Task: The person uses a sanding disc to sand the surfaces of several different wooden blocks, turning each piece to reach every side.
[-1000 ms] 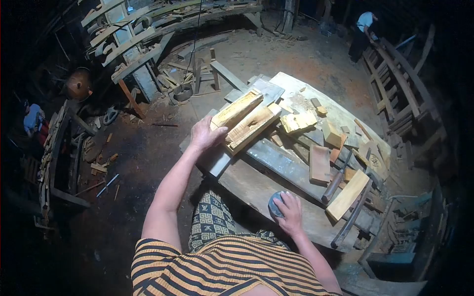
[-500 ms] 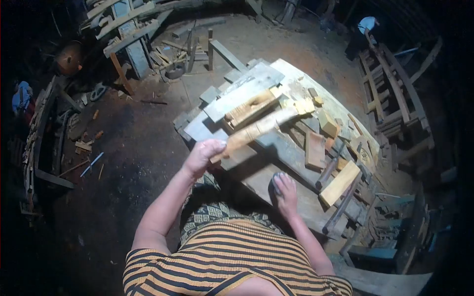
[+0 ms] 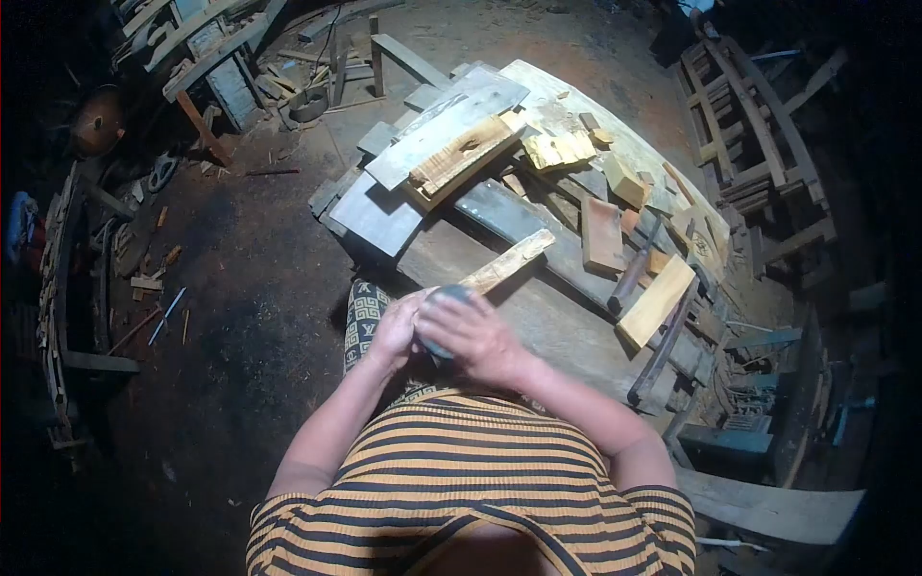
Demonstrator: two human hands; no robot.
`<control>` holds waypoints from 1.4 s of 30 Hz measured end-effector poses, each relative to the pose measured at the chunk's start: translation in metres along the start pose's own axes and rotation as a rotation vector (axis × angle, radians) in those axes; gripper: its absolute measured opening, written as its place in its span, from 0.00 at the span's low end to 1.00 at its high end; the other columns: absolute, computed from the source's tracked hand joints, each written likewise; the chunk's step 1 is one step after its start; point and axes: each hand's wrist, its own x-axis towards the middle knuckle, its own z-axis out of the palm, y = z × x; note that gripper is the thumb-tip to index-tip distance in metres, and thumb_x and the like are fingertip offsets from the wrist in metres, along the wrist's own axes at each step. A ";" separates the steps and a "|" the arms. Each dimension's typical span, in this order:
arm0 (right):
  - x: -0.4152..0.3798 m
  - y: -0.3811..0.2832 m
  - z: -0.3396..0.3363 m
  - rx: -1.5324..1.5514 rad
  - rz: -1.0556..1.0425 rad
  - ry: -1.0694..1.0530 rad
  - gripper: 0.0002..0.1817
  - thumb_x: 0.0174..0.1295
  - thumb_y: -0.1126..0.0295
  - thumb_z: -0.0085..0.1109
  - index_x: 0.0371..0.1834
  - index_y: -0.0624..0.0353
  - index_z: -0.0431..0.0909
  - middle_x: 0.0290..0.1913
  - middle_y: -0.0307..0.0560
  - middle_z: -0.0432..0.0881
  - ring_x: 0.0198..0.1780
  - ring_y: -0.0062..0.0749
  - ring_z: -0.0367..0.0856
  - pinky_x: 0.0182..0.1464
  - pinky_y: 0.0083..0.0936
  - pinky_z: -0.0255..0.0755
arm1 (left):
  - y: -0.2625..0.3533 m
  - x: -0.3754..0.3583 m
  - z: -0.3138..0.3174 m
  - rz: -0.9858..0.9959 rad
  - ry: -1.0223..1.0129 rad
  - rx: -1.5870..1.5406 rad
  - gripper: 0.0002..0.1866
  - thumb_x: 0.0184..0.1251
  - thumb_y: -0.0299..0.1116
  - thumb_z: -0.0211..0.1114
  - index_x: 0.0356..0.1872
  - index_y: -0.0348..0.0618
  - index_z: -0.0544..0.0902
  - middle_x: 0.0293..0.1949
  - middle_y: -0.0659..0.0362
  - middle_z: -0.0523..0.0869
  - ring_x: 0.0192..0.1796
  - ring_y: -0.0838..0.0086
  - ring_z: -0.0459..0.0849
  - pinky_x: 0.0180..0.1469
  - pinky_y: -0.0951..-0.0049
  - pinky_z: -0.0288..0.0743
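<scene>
My left hand [image 3: 394, 331] grips the near end of a pale carved wooden piece [image 3: 509, 261], which slants up and to the right over the workbench [image 3: 567, 326]. My right hand [image 3: 471, 331] is closed around a small grey pad [image 3: 444, 300] pressed against the near end of that piece. Both hands meet in front of my striped shirt. A second, similar carved piece [image 3: 461, 158] lies on grey planks farther back on the bench.
Wood blocks [image 3: 624, 178], a reddish board [image 3: 601, 235], a light plank [image 3: 658, 300] and a dark-handled tool [image 3: 634, 274] lie on the bench at right. Stacked timber frames [image 3: 759, 134] stand at far right. Scrap wood [image 3: 144, 278] litters the dirt floor at left.
My left hand lifted one carved piece off the stack and drew it toward me. My right hand picked the grey pad up from the bench and brought it to the piece.
</scene>
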 end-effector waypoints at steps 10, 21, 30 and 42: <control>-0.023 0.110 -0.030 -0.146 0.564 0.086 0.23 0.50 0.75 0.55 0.54 0.54 0.77 0.61 0.51 0.73 0.66 0.46 0.65 0.65 0.40 0.59 | 0.006 -0.002 0.003 -0.083 -0.017 0.043 0.18 0.70 0.38 0.48 0.50 0.39 0.80 0.26 0.60 0.82 0.13 0.82 0.70 0.11 0.85 0.57; -0.011 0.093 -0.030 -0.079 0.289 0.124 0.26 0.47 0.78 0.56 0.55 0.54 0.77 0.60 0.51 0.74 0.64 0.47 0.68 0.67 0.40 0.60 | 0.008 0.001 0.003 -0.047 0.013 0.033 0.18 0.71 0.37 0.44 0.47 0.38 0.79 0.31 0.58 0.83 0.15 0.82 0.71 0.12 0.85 0.61; 0.015 0.021 -0.023 0.089 0.154 0.083 0.28 0.44 0.80 0.56 0.55 0.56 0.75 0.58 0.54 0.75 0.64 0.50 0.68 0.67 0.43 0.58 | -0.005 0.004 -0.002 -0.041 0.008 0.066 0.17 0.73 0.37 0.44 0.50 0.37 0.77 0.39 0.59 0.83 0.31 0.82 0.81 0.19 0.85 0.68; -0.031 0.143 -0.035 -0.124 0.504 0.241 0.22 0.55 0.73 0.56 0.56 0.52 0.76 0.62 0.51 0.72 0.65 0.46 0.66 0.66 0.38 0.57 | -0.001 -0.004 0.002 -0.072 -0.031 0.065 0.16 0.72 0.35 0.43 0.48 0.41 0.78 0.36 0.62 0.83 0.23 0.84 0.79 0.13 0.87 0.63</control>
